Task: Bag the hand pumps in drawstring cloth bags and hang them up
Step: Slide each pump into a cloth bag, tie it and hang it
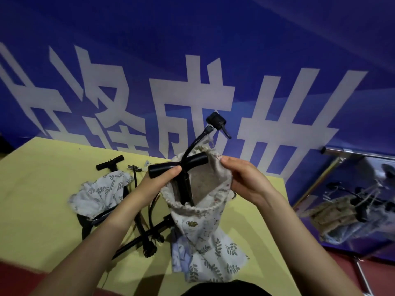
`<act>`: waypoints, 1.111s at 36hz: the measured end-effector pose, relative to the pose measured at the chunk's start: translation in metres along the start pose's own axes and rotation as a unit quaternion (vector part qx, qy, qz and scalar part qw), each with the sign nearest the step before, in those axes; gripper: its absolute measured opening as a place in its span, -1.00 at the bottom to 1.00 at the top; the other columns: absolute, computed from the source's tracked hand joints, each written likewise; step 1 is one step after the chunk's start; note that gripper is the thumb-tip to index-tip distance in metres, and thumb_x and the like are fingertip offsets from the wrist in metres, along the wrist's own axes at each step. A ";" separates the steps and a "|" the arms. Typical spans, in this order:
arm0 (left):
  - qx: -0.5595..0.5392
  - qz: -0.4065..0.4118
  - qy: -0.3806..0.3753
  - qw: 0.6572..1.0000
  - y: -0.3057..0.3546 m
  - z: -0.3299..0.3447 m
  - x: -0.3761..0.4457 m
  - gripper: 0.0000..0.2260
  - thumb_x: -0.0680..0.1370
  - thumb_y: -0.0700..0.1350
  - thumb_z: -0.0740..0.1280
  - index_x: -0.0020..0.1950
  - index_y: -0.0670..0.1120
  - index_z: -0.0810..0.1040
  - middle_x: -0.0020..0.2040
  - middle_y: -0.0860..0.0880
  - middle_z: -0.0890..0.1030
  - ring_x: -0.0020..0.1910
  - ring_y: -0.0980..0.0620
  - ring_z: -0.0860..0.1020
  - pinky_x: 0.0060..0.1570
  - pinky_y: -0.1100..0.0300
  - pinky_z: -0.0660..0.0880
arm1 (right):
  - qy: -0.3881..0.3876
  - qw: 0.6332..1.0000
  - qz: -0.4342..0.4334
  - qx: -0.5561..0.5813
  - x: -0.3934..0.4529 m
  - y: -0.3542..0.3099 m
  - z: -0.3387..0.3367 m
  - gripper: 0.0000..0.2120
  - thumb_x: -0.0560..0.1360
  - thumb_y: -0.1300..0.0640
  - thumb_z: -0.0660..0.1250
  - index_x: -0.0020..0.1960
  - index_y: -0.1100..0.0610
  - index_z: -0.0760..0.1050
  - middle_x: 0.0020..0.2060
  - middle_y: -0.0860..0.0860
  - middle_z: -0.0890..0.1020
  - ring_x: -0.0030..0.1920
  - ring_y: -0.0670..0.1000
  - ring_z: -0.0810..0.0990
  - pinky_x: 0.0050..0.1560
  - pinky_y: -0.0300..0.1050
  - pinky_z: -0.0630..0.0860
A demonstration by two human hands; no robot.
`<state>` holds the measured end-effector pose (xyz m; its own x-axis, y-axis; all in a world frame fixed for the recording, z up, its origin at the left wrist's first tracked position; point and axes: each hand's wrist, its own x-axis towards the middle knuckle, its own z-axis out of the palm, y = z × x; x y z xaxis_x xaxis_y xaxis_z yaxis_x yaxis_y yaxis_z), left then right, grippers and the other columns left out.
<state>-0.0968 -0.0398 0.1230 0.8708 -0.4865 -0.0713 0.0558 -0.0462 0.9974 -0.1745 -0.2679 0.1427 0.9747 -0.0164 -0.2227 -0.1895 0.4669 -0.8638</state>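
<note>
My left hand [165, 178] grips the pump's T-handle [178, 164], steering the pump down; my right hand [239, 178] pinches the floral drawstring bag [205, 227] rim, keeping the mouth open above the yellow table [42, 189].

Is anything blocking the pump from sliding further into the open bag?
Nothing visible does. The pump already stands inside the bag, whose mouth the right hand holds open, while the left hand grips the pump's handle. Only the handle and hose stick out.
</note>
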 end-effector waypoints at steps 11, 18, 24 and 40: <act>0.011 0.054 -0.073 0.996 0.010 0.013 0.009 -0.62 0.31 0.10 0.50 0.09 0.08 0.62 0.12 -0.07 0.65 0.15 -0.07 0.61 0.20 0.00 0.50 | 0.047 0.988 -0.064 -0.130 -0.004 0.007 0.014 -0.46 0.40 -0.11 0.42 0.27 0.18 0.53 0.16 0.15 0.64 0.20 0.15 0.60 0.28 0.11 0.48; 0.014 0.001 -0.076 0.997 -0.014 0.025 0.006 -0.53 0.32 0.06 0.51 0.19 0.06 0.52 0.09 -0.01 0.66 0.10 0.01 0.63 0.05 0.18 0.55 | 0.154 0.932 -0.080 -0.319 0.000 0.025 0.009 -0.72 0.46 -0.04 0.42 0.12 0.05 0.60 0.07 0.04 0.65 0.08 0.03 0.63 0.18 0.11 0.54; 0.020 -0.039 -0.043 0.998 -0.025 0.021 0.005 -0.62 0.46 -0.11 0.48 0.23 0.12 0.50 0.15 0.07 0.62 0.16 0.13 0.57 0.11 0.28 0.49 | 0.176 0.935 -0.071 -0.301 -0.002 0.030 0.002 -0.73 0.43 -0.07 0.44 0.05 0.05 0.61 0.00 0.04 0.67 0.04 0.04 0.64 0.12 0.03 0.55; 0.268 -0.221 -0.019 0.937 -0.051 0.027 -0.023 -0.51 0.54 0.30 0.19 -0.31 -0.07 0.56 -0.49 0.07 0.53 -0.54 0.13 0.41 -0.46 0.29 0.37 | 0.197 0.933 -0.085 -0.289 0.015 0.034 0.016 -0.84 0.49 -0.01 0.41 -0.11 0.07 0.52 -0.15 0.06 0.66 -0.08 0.07 0.66 -0.03 0.02 0.58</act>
<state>-0.1324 -0.0498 0.0735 0.8017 -0.3467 -0.4868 0.1446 -0.6778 0.7209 -0.1646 -0.2386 0.1174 0.8988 -0.4242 -0.1106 -0.1792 -0.1252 -0.9758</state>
